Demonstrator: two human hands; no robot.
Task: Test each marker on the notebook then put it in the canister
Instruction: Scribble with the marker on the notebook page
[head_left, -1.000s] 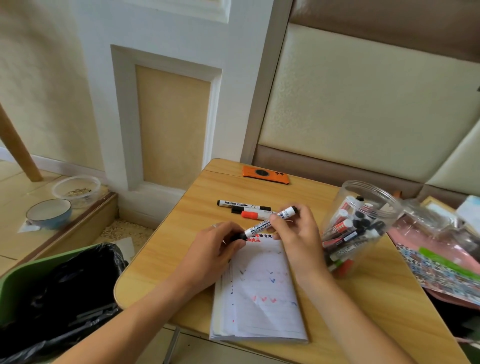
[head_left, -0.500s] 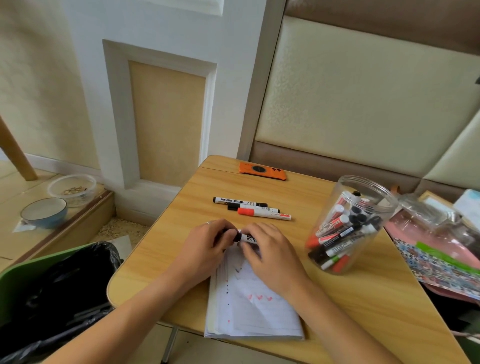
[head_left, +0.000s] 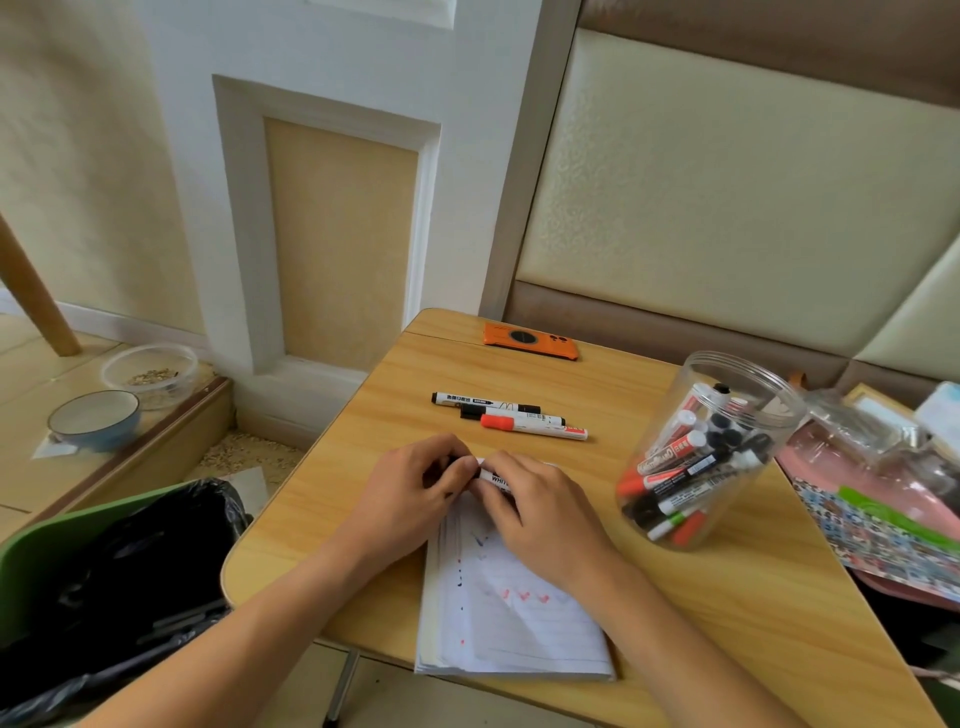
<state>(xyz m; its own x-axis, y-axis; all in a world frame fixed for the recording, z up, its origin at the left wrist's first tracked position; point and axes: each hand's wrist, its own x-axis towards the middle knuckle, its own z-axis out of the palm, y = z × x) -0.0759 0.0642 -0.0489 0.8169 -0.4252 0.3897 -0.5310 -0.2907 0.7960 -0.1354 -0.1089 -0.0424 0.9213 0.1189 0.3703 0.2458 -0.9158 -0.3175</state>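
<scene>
- At 9 o'clock, beside the table (head_left: 727, 597), the lined bin (head_left: 104, 561) gapes just below the edge; a cap that slips from your grip could roll off and drop in.
- Your left hand (head_left: 410, 493) is curled closed over the black end of the marker (head_left: 494, 479) (probably the cap, though your fingers hide the join).
- Your right hand (head_left: 540, 512) is wrapped over the white barrel, just above the top edge of the notebook (head_left: 509, 623). Whether the cap is on or off, you cannot tell from here.
- If you pull crookedly, the tip may smear your fingers or streak the page beyond the existing test marks.
- At 12 o'clock, three loose markers (head_left: 511, 415) lie together, apparently untested; a careless sweep of your wrist would scatter them.
- At 3 o'clock the canister (head_left: 727, 374) leans toward you, already crowded. Push the next marker in hard and it could tip further or roll (nothing braces it).
</scene>
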